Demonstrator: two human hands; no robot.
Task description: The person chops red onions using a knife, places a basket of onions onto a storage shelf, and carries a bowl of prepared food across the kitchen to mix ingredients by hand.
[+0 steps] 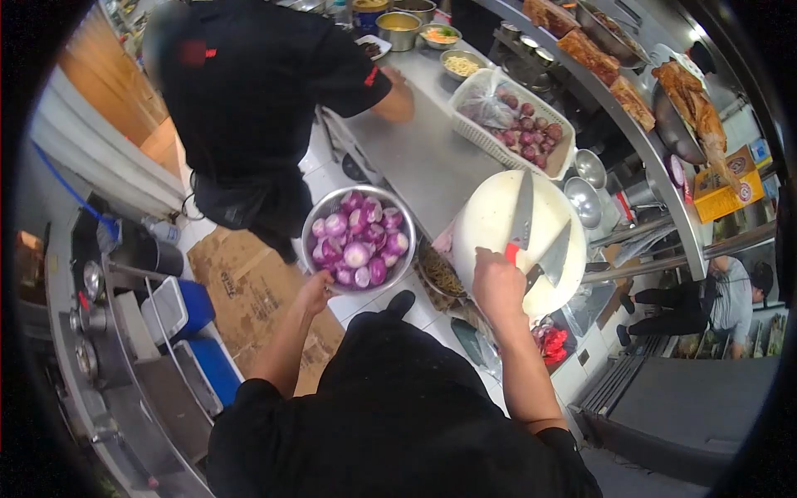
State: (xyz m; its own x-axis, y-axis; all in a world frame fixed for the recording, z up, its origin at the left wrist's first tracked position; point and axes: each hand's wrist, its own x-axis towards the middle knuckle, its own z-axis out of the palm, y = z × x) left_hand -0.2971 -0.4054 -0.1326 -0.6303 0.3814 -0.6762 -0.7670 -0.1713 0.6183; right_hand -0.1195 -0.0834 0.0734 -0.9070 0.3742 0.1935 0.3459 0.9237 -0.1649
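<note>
Cardboard point(224, 261) near the onion bowl point(326, 205) bears blurred, unreadable print point(264, 304).

- Stainless-steel worktop point(407, 141), upper centre: supports metal bowls point(398, 41) and a white basket point(496, 152) of red onions point(529, 143).
- Round white cutting board point(486, 207), right of centre: carries a dark-handled knife point(554, 253); the blade of a red-handled knife point(522, 209) lies over it.
- Metal shelf point(660, 166), upper right: browned meat slabs point(579, 55).
- Tiled floor point(432, 314), centre: flattened cardboard point(249, 288) at left.

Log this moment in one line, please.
left hand: holding round metal bowl of purple onions; right hand: holding red-handled steel knife over round white board
</note>
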